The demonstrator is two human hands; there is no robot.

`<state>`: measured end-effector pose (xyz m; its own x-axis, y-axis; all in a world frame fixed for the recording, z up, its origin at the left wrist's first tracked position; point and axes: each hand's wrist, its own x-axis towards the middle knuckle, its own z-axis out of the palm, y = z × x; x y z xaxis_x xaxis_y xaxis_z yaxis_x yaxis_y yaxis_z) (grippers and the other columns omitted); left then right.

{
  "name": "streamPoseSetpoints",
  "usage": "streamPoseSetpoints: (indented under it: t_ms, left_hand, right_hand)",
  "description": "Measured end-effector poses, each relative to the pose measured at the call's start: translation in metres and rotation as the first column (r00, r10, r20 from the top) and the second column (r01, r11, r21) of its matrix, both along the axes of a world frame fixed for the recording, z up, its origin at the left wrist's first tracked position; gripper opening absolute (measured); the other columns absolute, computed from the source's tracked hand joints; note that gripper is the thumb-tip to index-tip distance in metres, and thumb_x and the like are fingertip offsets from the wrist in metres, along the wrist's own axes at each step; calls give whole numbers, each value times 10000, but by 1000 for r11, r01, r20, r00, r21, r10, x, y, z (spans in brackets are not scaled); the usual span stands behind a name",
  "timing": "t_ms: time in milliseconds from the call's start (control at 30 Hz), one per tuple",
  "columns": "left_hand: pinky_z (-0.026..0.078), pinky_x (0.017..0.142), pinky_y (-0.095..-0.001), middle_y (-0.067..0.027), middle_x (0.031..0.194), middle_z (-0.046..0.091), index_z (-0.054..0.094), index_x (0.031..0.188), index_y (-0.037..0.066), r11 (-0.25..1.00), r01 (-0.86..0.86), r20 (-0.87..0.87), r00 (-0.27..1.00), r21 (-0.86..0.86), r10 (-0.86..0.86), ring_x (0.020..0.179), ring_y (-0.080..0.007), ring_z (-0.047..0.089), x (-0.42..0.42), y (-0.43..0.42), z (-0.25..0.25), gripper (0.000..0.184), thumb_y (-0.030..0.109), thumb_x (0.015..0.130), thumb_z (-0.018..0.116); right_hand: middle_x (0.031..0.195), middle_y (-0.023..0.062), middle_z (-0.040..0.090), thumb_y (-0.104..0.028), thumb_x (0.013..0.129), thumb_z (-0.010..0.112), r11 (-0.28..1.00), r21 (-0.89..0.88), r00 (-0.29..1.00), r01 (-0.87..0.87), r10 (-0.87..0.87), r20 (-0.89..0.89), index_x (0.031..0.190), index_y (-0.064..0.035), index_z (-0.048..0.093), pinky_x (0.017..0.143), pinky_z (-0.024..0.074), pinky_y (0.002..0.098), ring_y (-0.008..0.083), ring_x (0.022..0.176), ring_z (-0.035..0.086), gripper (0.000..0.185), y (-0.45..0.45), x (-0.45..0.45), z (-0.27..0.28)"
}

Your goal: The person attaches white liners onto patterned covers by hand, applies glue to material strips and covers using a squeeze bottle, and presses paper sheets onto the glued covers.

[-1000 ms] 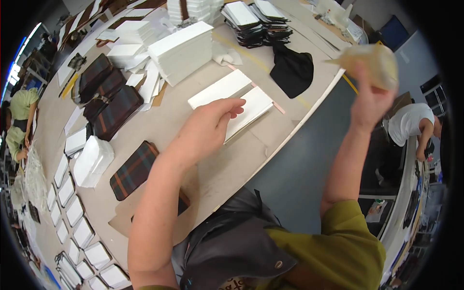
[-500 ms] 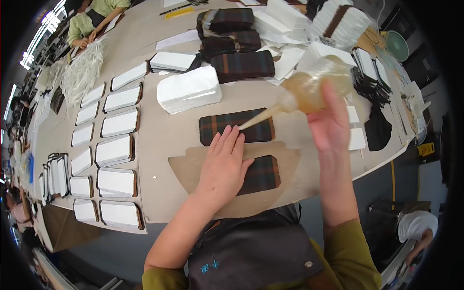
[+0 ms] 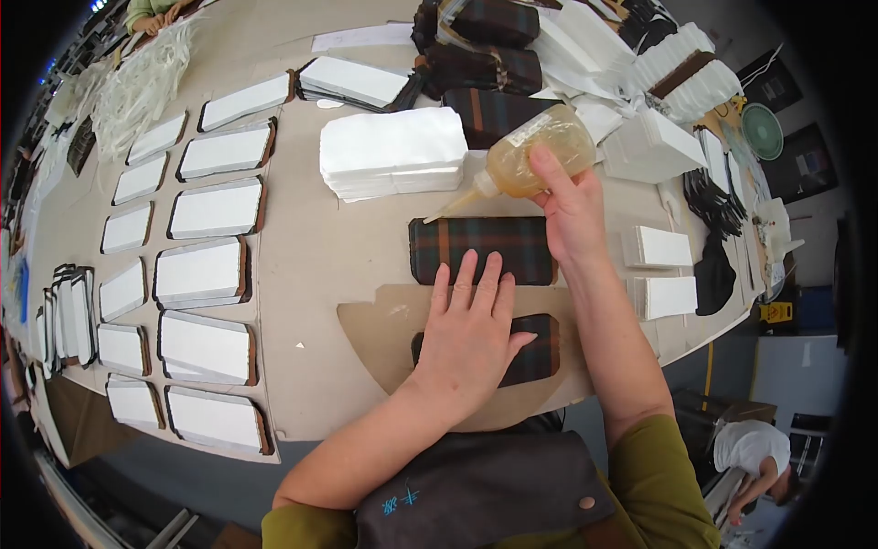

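My right hand [image 3: 572,206] is wrapped round a clear squeeze bottle [image 3: 540,151] of yellowish liquid, tilted so its thin nozzle points down at the upper left corner of a dark plaid piece [image 3: 494,250]. With fingers spread, my left hand [image 3: 466,343] lies flat, its fingertips at the lower edge of that piece. Under the palm is a second plaid piece [image 3: 540,349], partly hidden, on a brown paper template [image 3: 370,325]. A stack of white sheets [image 3: 393,151] sits just behind the upper piece.
Rows of white-topped dark-edged pieces [image 3: 203,274] cover the left of the table [image 3: 302,384]. Folded plaid pieces [image 3: 489,69] and white stacks [image 3: 654,145] stand at the back. A black cloth [image 3: 715,274] lies right. Another person [image 3: 754,457] is at lower right, and someone's hands [image 3: 160,20] at upper left.
My view has swung left over the plaid pieces. The bottle in my right hand has come down from the right, its nozzle now at the piece's corner. My left hand has left the white pieces.
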<state>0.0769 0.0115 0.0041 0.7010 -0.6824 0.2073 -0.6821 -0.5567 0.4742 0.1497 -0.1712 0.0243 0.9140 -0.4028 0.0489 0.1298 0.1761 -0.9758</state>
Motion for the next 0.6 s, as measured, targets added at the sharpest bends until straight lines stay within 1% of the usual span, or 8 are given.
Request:
streamPoseSetpoints:
  t_ms: [33, 167, 233, 267, 333, 433, 533, 600]
  left_hand:
    - [261, 1166, -533, -189, 1467, 460, 547, 1341, -19, 1000, 12, -10, 1000, 0, -12, 1409, -380, 363, 1, 1, 1, 646, 432, 894, 665]
    - [257, 1167, -538, -197, 1466, 458, 543, 1345, -22, 1000, 18, -28, 999, 16, -18, 1411, -372, 365, 0, 1, 2, 663, 442, 888, 667]
    - [249, 1178, -524, -228, 1465, 448, 526, 1349, -46, 1000, 0, -22, 1000, 4, 0, 1413, -367, 368, -2, 0, 2, 701, 455, 881, 669]
    - [249, 1178, -524, -228, 1465, 448, 526, 1349, -46, 1000, 0, -26, 1000, 3, 0, 1413, -367, 368, -2, -1, 0, 701, 455, 881, 669]
    - [256, 1186, -500, -262, 1467, 430, 499, 1357, -78, 1000, 20, -21, 1000, -16, -20, 1412, -374, 370, -3, -3, -4, 736, 454, 878, 672]
    - [272, 1186, -482, -277, 1471, 416, 474, 1365, -99, 997, 51, -33, 998, -54, -53, 1412, -387, 369, -3, -2, -6, 758, 443, 876, 678]
    - [285, 1178, -491, -279, 1475, 411, 461, 1374, -100, 997, 50, -46, 998, -51, -53, 1413, -394, 364, -4, -3, -6, 761, 434, 877, 680]
    - [282, 1179, -492, -283, 1474, 409, 460, 1375, -101, 998, 53, -51, 997, -44, -55, 1413, -397, 363, -4, -3, -4, 763, 434, 877, 680]
  right_hand:
    - [1083, 61, 679, -296, 873, 782, 1000, -8, 1000, -2, 2, -4, 1178, -36, 615, 791, 560, 303, 142, 949, 674, 434, 0, 1, -1]
    - [1085, 64, 679, -285, 873, 782, 1000, -14, 1000, -11, 10, -12, 1178, -36, 614, 794, 561, 304, 144, 946, 676, 428, -1, 2, -3]
    - [1087, 68, 678, -264, 876, 778, 999, -33, 999, -21, 19, -35, 1181, -33, 612, 798, 563, 309, 147, 946, 678, 417, -3, 1, -2]
    - [1087, 68, 678, -264, 876, 778, 999, -34, 999, -21, 20, -39, 1181, -33, 612, 798, 563, 309, 147, 946, 678, 417, -2, -1, -2]
    - [1076, 68, 681, -244, 875, 779, 996, 6, 995, -92, 92, -33, 1174, -26, 615, 786, 560, 308, 148, 943, 677, 405, 1, -3, -1]
    - [1074, 70, 683, -229, 872, 781, 994, 15, 994, -104, 105, -25, 1173, -18, 616, 779, 553, 300, 148, 937, 676, 403, 0, -2, -1]
    - [1080, 72, 682, -218, 865, 788, 997, -4, 997, -74, 74, -21, 1174, -12, 615, 783, 545, 298, 147, 936, 674, 410, -4, 4, -3]
    - [1085, 72, 680, -218, 862, 791, 995, -3, 995, -98, 98, -35, 1180, -12, 613, 786, 544, 301, 146, 939, 673, 418, -4, 1, -3]
